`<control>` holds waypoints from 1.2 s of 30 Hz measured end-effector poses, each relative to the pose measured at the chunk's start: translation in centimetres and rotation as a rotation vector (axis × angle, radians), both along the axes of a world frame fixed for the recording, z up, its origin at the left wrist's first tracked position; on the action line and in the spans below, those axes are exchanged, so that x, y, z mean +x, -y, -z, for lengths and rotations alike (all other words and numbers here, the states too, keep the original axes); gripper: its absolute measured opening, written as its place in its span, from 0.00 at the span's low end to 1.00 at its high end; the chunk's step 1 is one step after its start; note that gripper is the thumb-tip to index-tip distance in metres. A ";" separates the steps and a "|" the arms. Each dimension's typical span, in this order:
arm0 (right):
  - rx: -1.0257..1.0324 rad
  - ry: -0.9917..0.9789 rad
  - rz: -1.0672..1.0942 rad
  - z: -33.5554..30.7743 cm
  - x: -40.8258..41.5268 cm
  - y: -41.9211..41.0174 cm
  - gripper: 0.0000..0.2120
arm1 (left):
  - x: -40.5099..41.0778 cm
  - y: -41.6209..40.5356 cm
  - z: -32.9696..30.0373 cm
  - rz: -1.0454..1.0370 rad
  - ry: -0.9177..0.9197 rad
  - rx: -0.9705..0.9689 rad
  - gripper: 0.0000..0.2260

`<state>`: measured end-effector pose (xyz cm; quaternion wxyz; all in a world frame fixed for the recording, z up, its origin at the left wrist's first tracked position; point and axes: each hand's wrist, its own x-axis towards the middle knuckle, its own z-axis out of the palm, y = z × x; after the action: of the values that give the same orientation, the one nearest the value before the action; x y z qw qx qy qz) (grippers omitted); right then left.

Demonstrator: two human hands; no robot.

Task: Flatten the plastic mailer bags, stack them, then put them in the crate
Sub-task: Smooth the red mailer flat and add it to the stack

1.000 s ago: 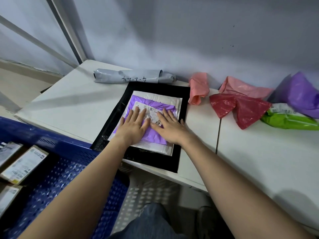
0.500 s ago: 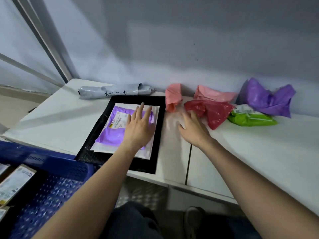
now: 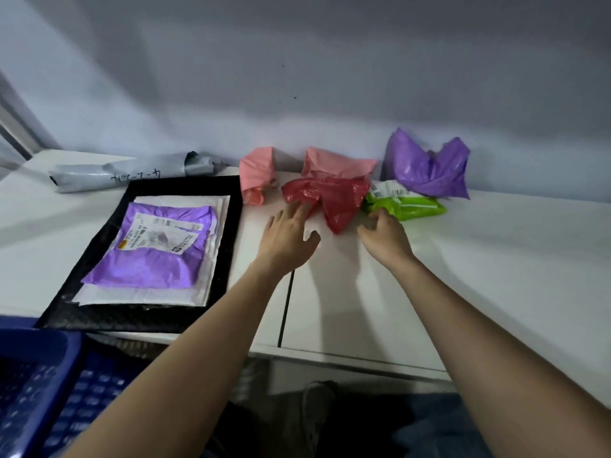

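A flat stack lies on the table at the left: a purple mailer (image 3: pixel 155 249) on a white mailer (image 3: pixel 211 246) on a large black mailer (image 3: pixel 139 317). Crumpled bags sit along the wall: a red bag (image 3: pixel 334 200), two pink bags (image 3: pixel 256 175) (image 3: pixel 334 163), a green bag (image 3: pixel 408 206) and a purple bag (image 3: pixel 426 166). My left hand (image 3: pixel 287 236) is open, its fingertips touching the red bag's left lobe. My right hand (image 3: pixel 385 233) is open with fingers slightly curled, just below the green bag and right of the red one. The blue crate (image 3: pixel 39 391) stands at the lower left.
A rolled grey mailer (image 3: pixel 132 171) with handwriting lies against the wall behind the stack. The white table (image 3: pixel 496 276) has a seam down its middle and bare surface at the right. A grey wall backs the table. My legs and a shoe show below the table edge.
My left hand left the purple mailer on the stack and moved right to the red bag. My right hand moved right toward the green bag. The view shifted right.
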<state>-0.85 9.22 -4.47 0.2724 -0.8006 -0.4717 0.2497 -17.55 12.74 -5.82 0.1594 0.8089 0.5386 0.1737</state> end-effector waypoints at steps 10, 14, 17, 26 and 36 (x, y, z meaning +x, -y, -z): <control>0.031 -0.416 0.053 0.8 -1.5 -3.3 0.03 | 1.3 -0.8 2.5 0.056 0.215 -0.170 0.30; 0.045 -0.541 0.116 1.2 -2.1 -4.2 0.10 | 1.7 -1.0 2.4 0.069 0.264 -0.212 0.30; 0.074 -0.596 0.135 1.3 -2.5 -4.5 0.09 | 1.9 -1.0 2.4 0.090 0.248 -0.287 0.30; 0.219 -0.522 0.133 -0.9 -2.9 -3.7 0.04 | 1.5 -0.2 -0.8 -0.118 0.486 -0.176 0.16; 0.304 -0.556 0.042 -5.4 -3.3 0.5 0.04 | -3.2 0.7 -5.3 -0.439 0.977 -0.374 0.23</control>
<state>-4.11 8.68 0.97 0.5124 -0.6613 -0.3945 0.3801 -20.80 12.07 -0.47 0.4908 0.4617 0.5796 0.4583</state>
